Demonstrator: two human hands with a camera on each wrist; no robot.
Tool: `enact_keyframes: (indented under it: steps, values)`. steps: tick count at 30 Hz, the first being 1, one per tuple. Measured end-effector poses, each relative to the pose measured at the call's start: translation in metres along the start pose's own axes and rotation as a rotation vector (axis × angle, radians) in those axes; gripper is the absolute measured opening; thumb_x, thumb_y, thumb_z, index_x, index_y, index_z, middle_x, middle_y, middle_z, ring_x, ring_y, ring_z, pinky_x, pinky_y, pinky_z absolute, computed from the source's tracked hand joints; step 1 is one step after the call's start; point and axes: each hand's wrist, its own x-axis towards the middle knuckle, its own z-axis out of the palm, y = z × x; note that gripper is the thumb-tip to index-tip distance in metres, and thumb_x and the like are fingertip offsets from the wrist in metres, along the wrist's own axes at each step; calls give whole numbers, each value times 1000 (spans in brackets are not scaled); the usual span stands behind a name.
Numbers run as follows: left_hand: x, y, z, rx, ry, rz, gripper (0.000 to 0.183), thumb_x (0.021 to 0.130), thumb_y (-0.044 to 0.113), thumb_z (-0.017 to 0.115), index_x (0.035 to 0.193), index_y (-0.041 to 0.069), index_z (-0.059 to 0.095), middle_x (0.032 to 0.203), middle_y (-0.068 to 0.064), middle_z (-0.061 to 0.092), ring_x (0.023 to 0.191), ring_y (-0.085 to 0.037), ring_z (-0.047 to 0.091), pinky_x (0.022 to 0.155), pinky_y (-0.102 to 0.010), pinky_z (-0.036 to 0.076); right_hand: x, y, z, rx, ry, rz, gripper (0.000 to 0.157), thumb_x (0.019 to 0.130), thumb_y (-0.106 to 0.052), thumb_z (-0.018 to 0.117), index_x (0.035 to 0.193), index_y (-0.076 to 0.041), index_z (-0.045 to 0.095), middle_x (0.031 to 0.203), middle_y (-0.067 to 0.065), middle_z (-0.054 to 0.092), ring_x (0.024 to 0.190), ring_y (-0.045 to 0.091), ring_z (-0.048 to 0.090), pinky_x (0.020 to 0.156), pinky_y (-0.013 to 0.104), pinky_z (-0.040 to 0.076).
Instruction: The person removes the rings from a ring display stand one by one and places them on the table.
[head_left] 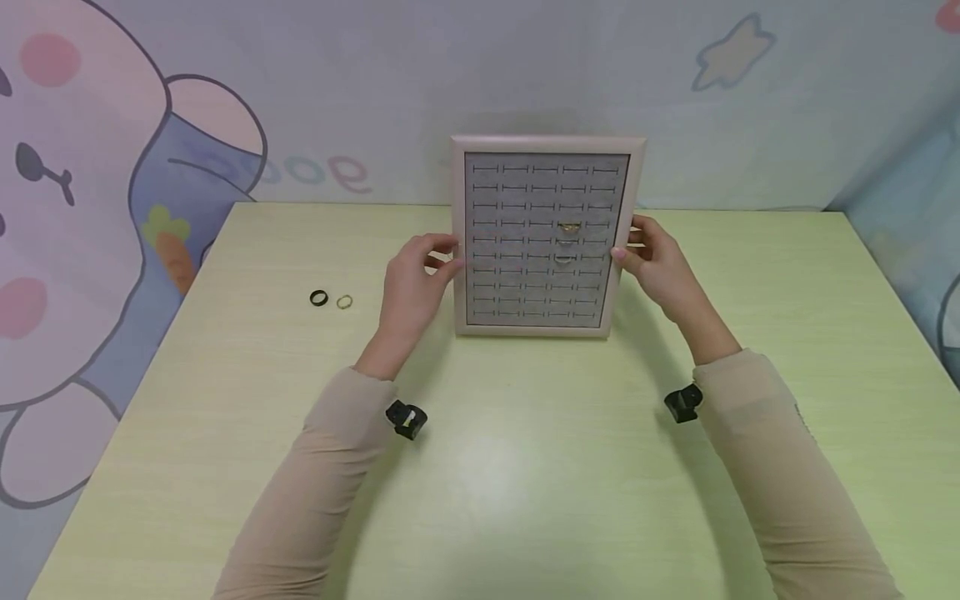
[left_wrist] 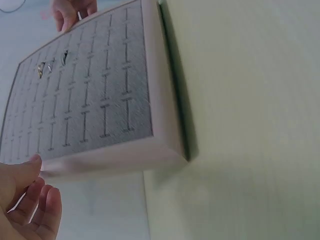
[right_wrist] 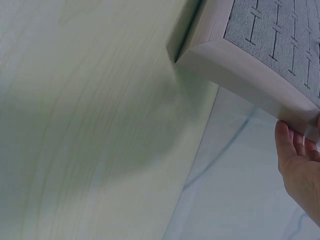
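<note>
A ring display frame (head_left: 547, 144) with a pale wooden border and a grey slotted pad (head_left: 498, 242) stands on the table, tilted slightly back. My left hand (head_left: 411, 287) holds its left side, thumb toward the front. On the opposite side my right hand (head_left: 663, 268) grips the border, thumb in front and fingers behind the edge. Three rings sit in one column of the pad: a gold ring (head_left: 570, 227) on top and two thin silvery ones below. The left wrist view shows the left thumb (left_wrist: 30, 170) at the border.
To the left on the pale wooden table (head_left: 510, 467) lie a black ring (head_left: 318, 305) and a thin gold ring (head_left: 344, 307). Behind the table's back edge rises a wall (head_left: 375, 75) with cartoon prints, close to the frame. Each sleeve carries a small black wrist camera (head_left: 408, 419).
</note>
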Motion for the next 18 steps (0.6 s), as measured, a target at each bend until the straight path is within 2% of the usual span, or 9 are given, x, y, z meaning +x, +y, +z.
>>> enact_keyframes:
  steps: [4, 11, 18]
  values:
    - [-1, -10, -4, 26, 12, -25, 31, 89, 16, 68, 118, 6, 64, 115, -12, 65, 97, -28, 64, 83, -38, 53, -1, -1, 0, 4, -4, 3, 54, 100, -14, 48, 149, -6, 27, 135, 17, 44, 111, 16, 49, 99, 35, 41]
    - [0, -28, -13, 67, 11, -86, 31, 88, 15, 68, 118, 6, 65, 114, -13, 66, 99, -29, 63, 84, -39, 51, -2, -3, 0, 7, 10, 9, 52, 100, -14, 48, 148, -5, 29, 132, 18, 45, 115, 22, 49, 100, 39, 41]
    - [0, -47, -21, 108, 1, -153, 31, 90, 16, 67, 119, 6, 64, 115, -13, 65, 101, -29, 62, 84, -40, 50, -2, -2, 0, 4, 7, -1, 53, 100, -14, 48, 148, -5, 29, 133, 17, 45, 112, 18, 50, 98, 36, 41]
